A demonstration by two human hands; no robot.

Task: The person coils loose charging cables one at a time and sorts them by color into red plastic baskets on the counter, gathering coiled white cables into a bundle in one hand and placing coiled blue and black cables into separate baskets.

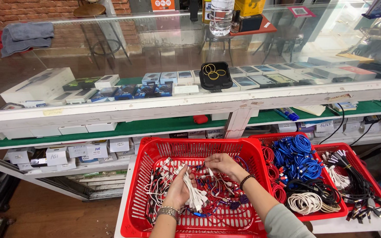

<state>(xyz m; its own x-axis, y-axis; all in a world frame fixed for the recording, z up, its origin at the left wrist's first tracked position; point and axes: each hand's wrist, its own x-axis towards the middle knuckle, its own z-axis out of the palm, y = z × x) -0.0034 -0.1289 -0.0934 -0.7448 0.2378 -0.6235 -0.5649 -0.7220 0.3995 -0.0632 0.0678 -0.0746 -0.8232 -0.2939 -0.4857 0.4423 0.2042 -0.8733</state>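
A bundle of white cables (193, 194) is gripped in the left hand (178, 190), closed around it, over the large red basket (155, 152). The bundle's long axis is seen running from upper left to lower right, its connector ends pointing down toward the near rim. The right hand (222, 165) is pinched narrowly on a single white connector (210, 171) just beside the bundle. The basket is filled with loose red, white and dark cables (217, 194). In the middle red basket (287, 136), coiled blue cables (297, 155), red coils and a cream coil are held. Black cables (353, 180) are contained in the right red basket (358, 152). A black tray of rubber bands (215, 75) is set on the glass counter (111, 57).
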